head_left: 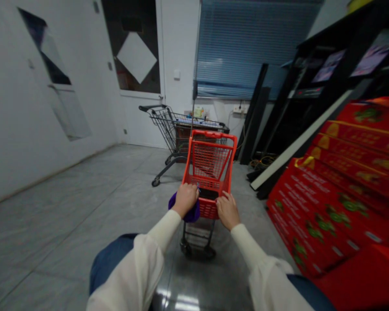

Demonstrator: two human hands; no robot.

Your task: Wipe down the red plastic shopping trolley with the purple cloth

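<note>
A small red shopping cart (210, 162) stands on the grey floor right in front of me. My left hand (185, 198) is closed on a purple cloth (192, 214) pressed against the cart's near left corner. My right hand (227, 210) rests on the cart's near right edge with its fingers curled over the rim. Both arms wear cream sleeves.
A larger grey metal cart (175, 129) with goods in it stands behind the red one near the wall. Stacked red cartons (337, 181) line the right side. A long white board (298, 147) and dark panels lean against black shelving. Open tiled floor (68, 207) lies to the left.
</note>
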